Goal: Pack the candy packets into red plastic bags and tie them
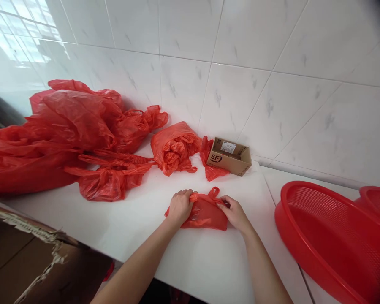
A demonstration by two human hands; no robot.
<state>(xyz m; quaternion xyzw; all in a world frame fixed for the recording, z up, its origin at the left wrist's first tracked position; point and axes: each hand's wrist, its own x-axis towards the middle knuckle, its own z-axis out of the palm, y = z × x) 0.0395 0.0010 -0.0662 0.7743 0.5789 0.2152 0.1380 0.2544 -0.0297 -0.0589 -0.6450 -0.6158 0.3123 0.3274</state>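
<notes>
A red plastic bag (209,213) lies partly flattened on the white table, between my two hands. My left hand (181,207) is closed around its left end, fingers curled over the gathered plastic. With thumb and fingers, my right hand (236,213) pinches the bag's upper right edge. A small loop of the bag's handle stands up near that edge. Behind the hands sits a crumpled bundle of red plastic bags (174,147). Beside it, a small open cardboard box (229,160) marked SF rests partly on another red bag (205,158).
A large heap of red plastic bags (69,122) covers the table's left side, with a loose bag (104,183) in front. Red plastic baskets (285,211) stand at the right. A torn cardboard box (22,257) is at the lower left. A tiled wall (183,84) rises behind the table.
</notes>
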